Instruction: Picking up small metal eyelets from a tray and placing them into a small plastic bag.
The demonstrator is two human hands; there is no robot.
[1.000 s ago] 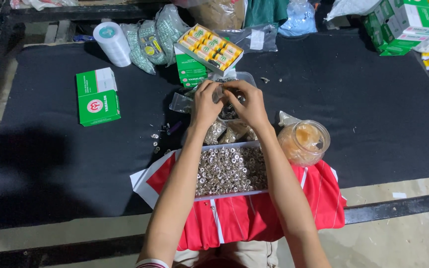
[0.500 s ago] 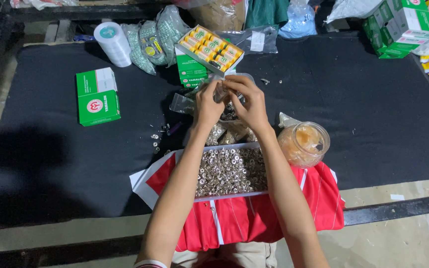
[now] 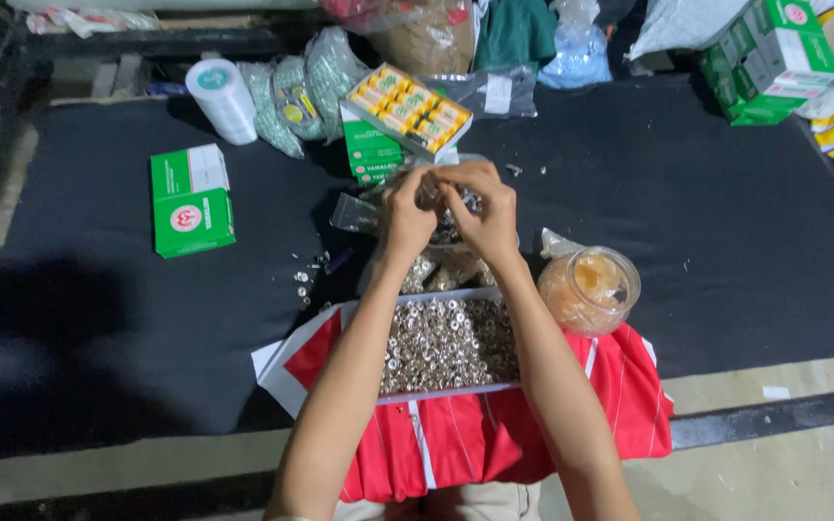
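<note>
My left hand [image 3: 407, 210] and my right hand [image 3: 483, 212] are raised together over the black mat, fingers pinched on a small clear plastic bag of silvery parts [image 3: 446, 201] held between them. Below my wrists lies a shallow tray [image 3: 446, 391] heaped with several small silver metal rings. More small filled bags [image 3: 436, 272] lie between the tray and my hands. The tray rests on red and white cloth [image 3: 494, 439] at the table's near edge.
A clear plastic jar with amber contents [image 3: 589, 287] stands right of the tray. Green and white boxes [image 3: 191, 200] lie left, an open box of yellow packs [image 3: 409, 108] and a white roll [image 3: 222, 99] behind. Loose rings [image 3: 307, 285] dot the mat.
Both hands have stayed together over the bags, fingers shifting slightly on the small bag. Nothing else has moved.
</note>
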